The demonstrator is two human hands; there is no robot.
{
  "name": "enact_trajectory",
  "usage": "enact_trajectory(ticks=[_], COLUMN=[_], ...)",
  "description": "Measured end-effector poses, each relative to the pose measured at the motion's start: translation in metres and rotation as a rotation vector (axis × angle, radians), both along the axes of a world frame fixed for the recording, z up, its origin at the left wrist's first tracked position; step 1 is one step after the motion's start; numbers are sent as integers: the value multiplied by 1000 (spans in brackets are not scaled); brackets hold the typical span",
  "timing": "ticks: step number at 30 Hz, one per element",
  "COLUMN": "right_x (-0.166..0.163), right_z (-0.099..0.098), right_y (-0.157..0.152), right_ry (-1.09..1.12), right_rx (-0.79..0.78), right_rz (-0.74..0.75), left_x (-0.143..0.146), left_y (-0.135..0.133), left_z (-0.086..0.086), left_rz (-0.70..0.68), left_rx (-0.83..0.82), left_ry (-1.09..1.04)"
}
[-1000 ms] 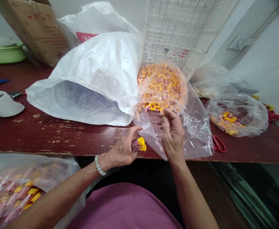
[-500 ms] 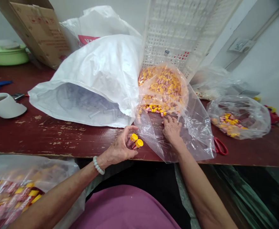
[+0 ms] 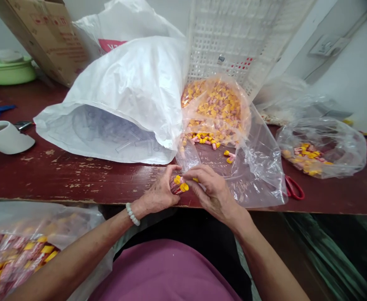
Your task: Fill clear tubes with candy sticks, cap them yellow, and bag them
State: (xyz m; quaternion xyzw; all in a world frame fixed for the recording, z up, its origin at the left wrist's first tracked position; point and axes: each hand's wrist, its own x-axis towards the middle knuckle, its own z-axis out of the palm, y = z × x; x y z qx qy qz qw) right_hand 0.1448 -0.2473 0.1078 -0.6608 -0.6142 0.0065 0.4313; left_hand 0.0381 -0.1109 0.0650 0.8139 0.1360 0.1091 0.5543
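Small yellow-capped tubes (image 3: 180, 185) at table's (image 3: 60, 175) near edge, bunched in left hand (image 3: 160, 193) – fingers closed round them; right hand (image 3: 213, 190) meets the bunch, fingertips pinched on a cap; clear bag (image 3: 258, 167) just behind, holding loose tubes; white sack (image 3: 129, 96) beside.

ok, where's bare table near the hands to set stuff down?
Bare table: front strip between white cup and left hand, which grips yellow-capped tubes; also right of red scissors, in front of the small bag. Crowded centre: white sack, clear bag, basket.
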Motion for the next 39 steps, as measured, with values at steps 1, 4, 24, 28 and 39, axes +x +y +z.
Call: enact_trajectory(ticks=[1,4,24,28,39], right_x=[-6,-8,4,-21,-30], right_z=[1,0,-18,-19,-40], right_y=[-1,-3,16,7,39], right_ry=[-5,9,201,-92,-189], right_rx=[-13,-34,163,-90,5], right_rz=[40,82,-334,-117,-96], left_x=[0,0,0,-3,-9], left_y=[0,-4,-2,-3,-9], left_z=[-1,0,8,5,22], left_rz=[-9,-54,17,-5,190], left_rx=[71,180,-393,-645,-680], left_ry=[-15,-69,156,3,20])
